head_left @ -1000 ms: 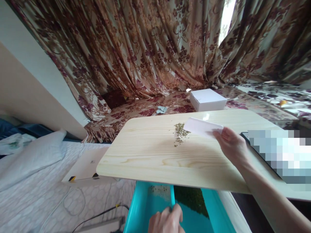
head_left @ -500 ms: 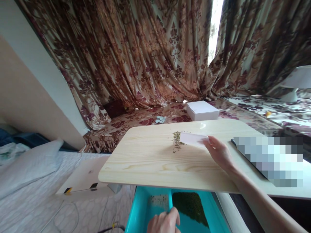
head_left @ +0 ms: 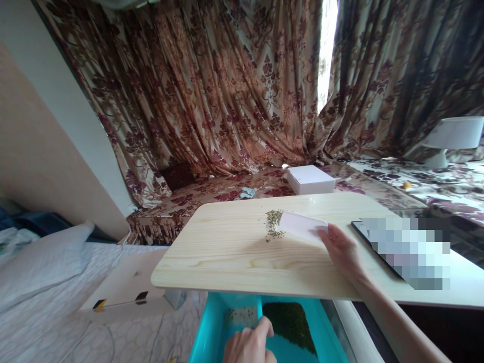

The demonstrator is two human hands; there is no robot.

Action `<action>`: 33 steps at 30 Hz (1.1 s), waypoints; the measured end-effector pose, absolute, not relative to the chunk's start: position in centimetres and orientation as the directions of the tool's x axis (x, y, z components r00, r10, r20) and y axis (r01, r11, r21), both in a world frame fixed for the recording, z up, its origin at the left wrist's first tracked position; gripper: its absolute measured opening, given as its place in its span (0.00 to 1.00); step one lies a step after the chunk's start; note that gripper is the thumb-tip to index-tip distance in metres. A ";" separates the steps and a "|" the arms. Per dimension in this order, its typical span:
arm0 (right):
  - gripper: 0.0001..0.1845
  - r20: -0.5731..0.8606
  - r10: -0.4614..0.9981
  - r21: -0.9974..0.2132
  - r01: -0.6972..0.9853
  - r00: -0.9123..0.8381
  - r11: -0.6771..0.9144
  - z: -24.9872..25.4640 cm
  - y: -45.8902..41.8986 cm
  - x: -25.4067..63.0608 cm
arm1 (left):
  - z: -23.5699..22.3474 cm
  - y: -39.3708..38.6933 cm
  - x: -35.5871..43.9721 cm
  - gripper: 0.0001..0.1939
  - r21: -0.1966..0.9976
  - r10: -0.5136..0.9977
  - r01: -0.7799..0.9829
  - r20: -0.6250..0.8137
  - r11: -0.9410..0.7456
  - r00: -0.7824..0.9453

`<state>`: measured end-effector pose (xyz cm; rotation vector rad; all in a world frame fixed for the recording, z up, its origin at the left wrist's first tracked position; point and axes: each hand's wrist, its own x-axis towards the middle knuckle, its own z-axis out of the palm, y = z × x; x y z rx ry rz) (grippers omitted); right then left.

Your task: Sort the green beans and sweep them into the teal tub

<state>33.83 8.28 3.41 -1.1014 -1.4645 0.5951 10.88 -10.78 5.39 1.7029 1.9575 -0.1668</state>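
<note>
Card: white, lies flat-ish on the board, its left edge touching a small heap of green seeds. Seeds sit at the board's upper middle, at 9 o'clock of the card; a few strays trail toward 6 o'clock of the heap.

Right hand: at 4 o'clock of the card, fingertips pinching the card's right end. Grasping the card; forearm runs off toward 5 o'clock of the frame.

Left hand: bottom of frame, at 6 o'clock of the board, below its near edge. Fingers curl over the divider of a teal bin. Gripping the divider as far as visible; the palm side is cut off by the frame.

Bin: two compartments. Right one holds a dark green mass of seeds; left one shows only a thin scatter on the floor.

Board: pale wood, rounded corners, overhangs the bin.

Further out:
- Blurred dark flat device at 3 o'clock of the card, on the board's right part, well apart from the seeds.
- White box at 12 o'clock of the card, beyond the board, on floral cloth.
- Floral curtains fill the back.
- White flat carton at 8 o'clock of the board, on quilted bedding.
- White lamp base at 2 o'clock, far right.
</note>
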 end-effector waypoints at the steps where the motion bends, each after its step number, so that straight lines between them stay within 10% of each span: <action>1: 0.15 0.483 0.870 -0.847 0.305 0.100 0.435 3.3 8.4 33.9 | 5.6 -10.9 10.8 0.25 0.257 0.886 0.948 -0.460 0.187 -0.050; 33: 0.17 0.538 0.842 -0.819 0.261 0.038 0.512 2.7 8.4 33.9 | 6.2 -12.2 10.7 0.21 0.398 0.925 0.894 -0.378 0.207 -0.046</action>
